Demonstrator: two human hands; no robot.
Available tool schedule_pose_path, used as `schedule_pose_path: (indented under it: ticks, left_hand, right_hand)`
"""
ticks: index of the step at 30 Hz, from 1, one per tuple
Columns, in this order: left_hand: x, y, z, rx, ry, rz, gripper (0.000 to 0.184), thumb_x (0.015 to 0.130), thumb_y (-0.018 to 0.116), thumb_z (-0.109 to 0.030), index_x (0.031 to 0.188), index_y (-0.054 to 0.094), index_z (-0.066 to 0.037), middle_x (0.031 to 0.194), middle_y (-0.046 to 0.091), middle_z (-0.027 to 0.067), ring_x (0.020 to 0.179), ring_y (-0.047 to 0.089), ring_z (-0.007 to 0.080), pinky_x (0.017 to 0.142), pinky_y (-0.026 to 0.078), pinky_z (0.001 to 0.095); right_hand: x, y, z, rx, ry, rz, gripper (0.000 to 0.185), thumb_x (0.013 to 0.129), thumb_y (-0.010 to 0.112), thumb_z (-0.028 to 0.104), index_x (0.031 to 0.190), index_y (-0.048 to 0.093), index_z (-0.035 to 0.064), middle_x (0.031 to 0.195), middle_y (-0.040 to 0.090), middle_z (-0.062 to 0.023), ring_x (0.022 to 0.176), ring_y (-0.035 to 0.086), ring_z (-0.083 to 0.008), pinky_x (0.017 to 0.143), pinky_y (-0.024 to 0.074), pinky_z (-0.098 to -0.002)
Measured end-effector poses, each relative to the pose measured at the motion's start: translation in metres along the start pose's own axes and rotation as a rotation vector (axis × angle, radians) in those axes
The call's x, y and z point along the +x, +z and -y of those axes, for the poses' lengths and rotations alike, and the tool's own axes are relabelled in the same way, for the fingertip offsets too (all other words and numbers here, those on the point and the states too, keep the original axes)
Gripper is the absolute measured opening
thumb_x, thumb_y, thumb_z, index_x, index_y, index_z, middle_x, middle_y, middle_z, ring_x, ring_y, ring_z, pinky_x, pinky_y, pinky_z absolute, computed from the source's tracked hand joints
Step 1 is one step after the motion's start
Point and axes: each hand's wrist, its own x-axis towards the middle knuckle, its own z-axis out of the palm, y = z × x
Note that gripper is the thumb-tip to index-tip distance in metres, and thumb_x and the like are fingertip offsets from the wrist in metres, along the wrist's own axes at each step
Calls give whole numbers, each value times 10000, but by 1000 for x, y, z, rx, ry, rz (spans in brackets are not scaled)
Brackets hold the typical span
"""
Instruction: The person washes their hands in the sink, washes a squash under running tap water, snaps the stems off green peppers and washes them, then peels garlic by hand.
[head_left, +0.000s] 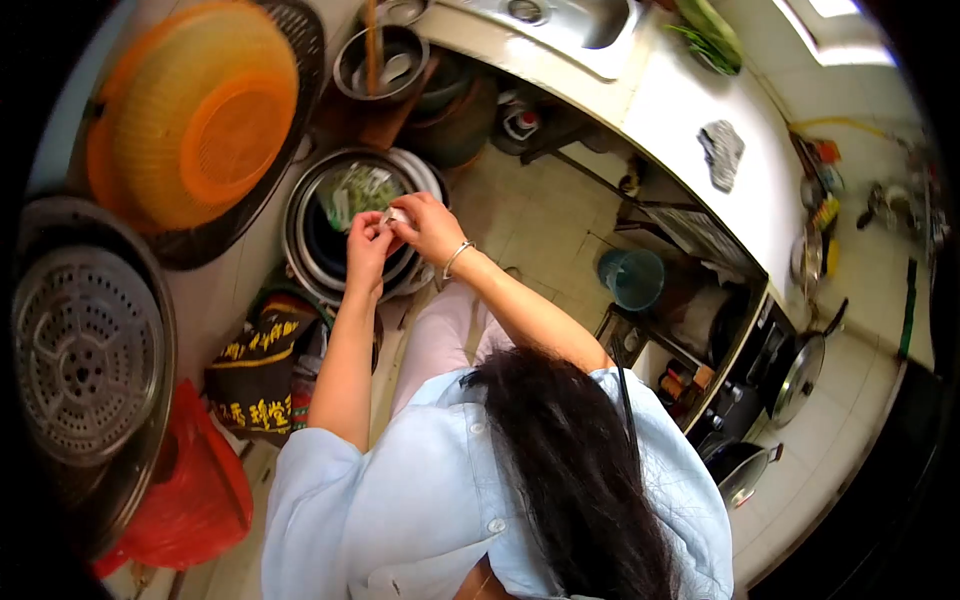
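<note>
My right hand [430,232] is closed around a small whitish piece [397,216] that looks like garlic, though its kind is not certain. My left hand [366,250] meets it from the other side, thumb and fingers pinched together at the piece; whether they grip a part of it is hard to see. Both hands are over a stack of metal basins [296,225]. Inside the top basin lies a clear bag of pale green cut vegetables [362,190], just beyond my fingertips.
An orange basket [200,115] and a perforated steamer tray [88,355] hang at the left, above a red plastic bag [200,490]. A pot [381,62] stands beyond the basins. On the right run a white counter [680,110] with a grey cloth [721,155], and a teal bucket [632,279] below.
</note>
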Motion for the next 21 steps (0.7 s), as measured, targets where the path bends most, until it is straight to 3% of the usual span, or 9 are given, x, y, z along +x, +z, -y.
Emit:
schedule_pose_path:
  ticks: [5, 9, 14, 19, 21]
  left_hand:
    - [-1, 75, -28, 9, 138, 193, 271, 871, 540, -26, 1140, 513, -16, 1017, 563, 60, 894, 578, 136, 778, 514, 271]
    - [-8, 154, -36, 20, 234, 328, 214, 874, 573, -80, 1063, 490, -23, 994, 572, 65, 875, 581, 123, 736, 513, 254]
    - [-19, 249, -29, -17, 261, 493, 291, 877, 555, -58, 1162, 512, -16, 1003, 585, 77, 878, 589, 127, 743, 519, 250]
    - [-47, 323, -29, 4, 283, 598, 227, 886, 562, -97, 1080, 541, 18, 978, 601, 75, 848, 601, 126, 741, 526, 251]
    - [-56, 341, -28, 3, 286, 662, 243, 883, 565, -95, 1082, 532, 40, 984, 604, 96, 870, 609, 148, 754, 536, 271]
  right_hand:
    - [-6, -74, 21, -138, 0, -258, 295, 756, 623, 202, 1005, 599, 45, 995, 569, -156, 927, 550, -326, 815, 452, -383]
    - [-20, -136, 14, -173, -50, -498, 287, 769, 604, 193, 1006, 603, 32, 960, 589, -153, 935, 548, -316, 823, 447, -380]
    - [-48, -222, -1, -200, -96, -677, 297, 780, 620, 212, 1024, 598, 45, 980, 596, -162, 886, 562, -333, 792, 450, -403]
    - [-86, -295, 1, -336, -39, -761, 259, 828, 606, 286, 993, 641, 89, 873, 577, -122, 751, 590, -249, 691, 485, -337]
    - [-99, -318, 3, -333, -18, -703, 250, 829, 599, 278, 992, 629, 91, 900, 574, -123, 784, 588, -280, 692, 480, -363]
